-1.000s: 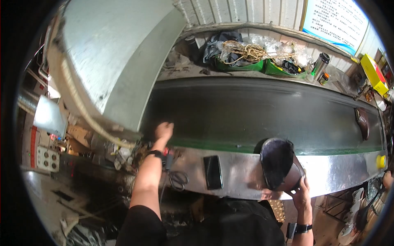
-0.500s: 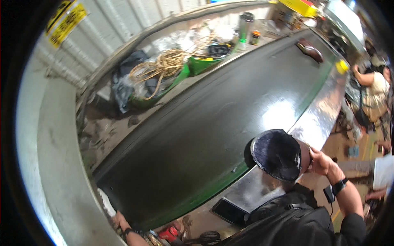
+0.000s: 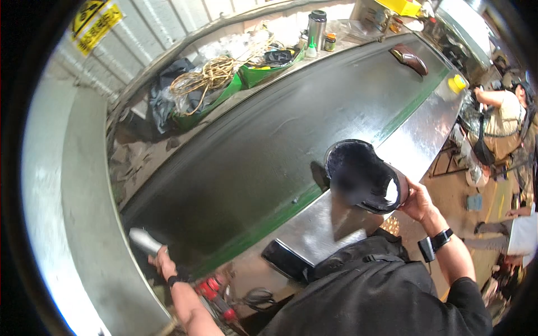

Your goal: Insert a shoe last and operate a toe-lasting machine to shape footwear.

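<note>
In my right hand [image 3: 416, 201] is a boot [image 3: 361, 168], gripped on its brownish outer side. Its wide opening and dark, fuzzy lining face me, with a white patch inside the rim. The boot is held above the metal ledge [image 3: 300, 235] along the belt's near side. At the far left, my left hand [image 3: 162, 262] is closed around one end of a pale, elongated, smooth-looking thing [image 3: 144, 241]; motion blur hides its exact kind. That thing is over the left end of the dark conveyor belt [image 3: 246, 173].
A brown shoe [image 3: 409, 59] lies at the belt's far right, near a yellow-capped container [image 3: 457, 84]. A black phone [image 3: 284, 259] and a red tool [image 3: 214, 292] lie nearby. Behind the belt are coiled cord [image 3: 210, 75] and a flask [image 3: 316, 28]. Another person [image 3: 501, 115] sits at right.
My left hand has come up from the belt's left end, bringing the pale thing along. The boot has tilted in my right hand, showing a white patch inside. The whole view has shifted slightly.
</note>
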Demonstrator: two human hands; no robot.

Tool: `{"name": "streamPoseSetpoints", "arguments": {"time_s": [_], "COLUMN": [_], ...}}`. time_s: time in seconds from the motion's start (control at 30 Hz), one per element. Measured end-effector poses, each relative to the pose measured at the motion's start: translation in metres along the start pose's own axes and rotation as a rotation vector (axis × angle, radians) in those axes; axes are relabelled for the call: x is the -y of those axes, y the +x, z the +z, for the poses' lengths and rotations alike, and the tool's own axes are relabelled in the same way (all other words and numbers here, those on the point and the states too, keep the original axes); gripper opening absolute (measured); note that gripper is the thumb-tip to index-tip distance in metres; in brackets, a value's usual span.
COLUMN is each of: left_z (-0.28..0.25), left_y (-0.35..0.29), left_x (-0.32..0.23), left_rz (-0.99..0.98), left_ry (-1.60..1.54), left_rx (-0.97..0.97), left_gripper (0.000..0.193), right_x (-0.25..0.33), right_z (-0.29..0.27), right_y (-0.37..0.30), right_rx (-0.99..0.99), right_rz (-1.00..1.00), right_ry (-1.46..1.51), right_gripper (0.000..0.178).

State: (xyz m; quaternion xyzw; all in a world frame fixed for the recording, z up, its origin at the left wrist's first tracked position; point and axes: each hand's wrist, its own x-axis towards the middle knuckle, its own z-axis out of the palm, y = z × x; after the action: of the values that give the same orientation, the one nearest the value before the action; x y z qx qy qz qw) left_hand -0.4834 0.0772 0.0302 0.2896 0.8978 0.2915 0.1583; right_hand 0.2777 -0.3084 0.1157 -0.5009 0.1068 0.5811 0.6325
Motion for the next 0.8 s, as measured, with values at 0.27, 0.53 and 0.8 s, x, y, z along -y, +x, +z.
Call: {"name": "streamPoseSetpoints", "arguments": {"time_s": [0.27,0.53,0.8], "left_z": [-0.015,0.000,0.033], "left_y": [-0.267,-0.501,-0.616], "left_x": [-0.084,-0.079,-0.022], "left_rz": [1.288,1.827,1.886], "left_ry": [0.263,-0.035,-0.224], "left_rx": [0.018,0.456,0.635], "left_gripper": [0.068,0.054,0.021], "right_x": [-0.012,-0.001,0.015], "right_z": [-0.011,-0.026,-0.018], "right_y": [0.000,0.000,-0.010], "right_rx": [0.076,0.155,0.201], "right_rz": [-0.125,-0.027,-0.283], "right_ry": [-0.047,0.160,-0.078], "right_gripper": [0.073,0.058,0.055]}}
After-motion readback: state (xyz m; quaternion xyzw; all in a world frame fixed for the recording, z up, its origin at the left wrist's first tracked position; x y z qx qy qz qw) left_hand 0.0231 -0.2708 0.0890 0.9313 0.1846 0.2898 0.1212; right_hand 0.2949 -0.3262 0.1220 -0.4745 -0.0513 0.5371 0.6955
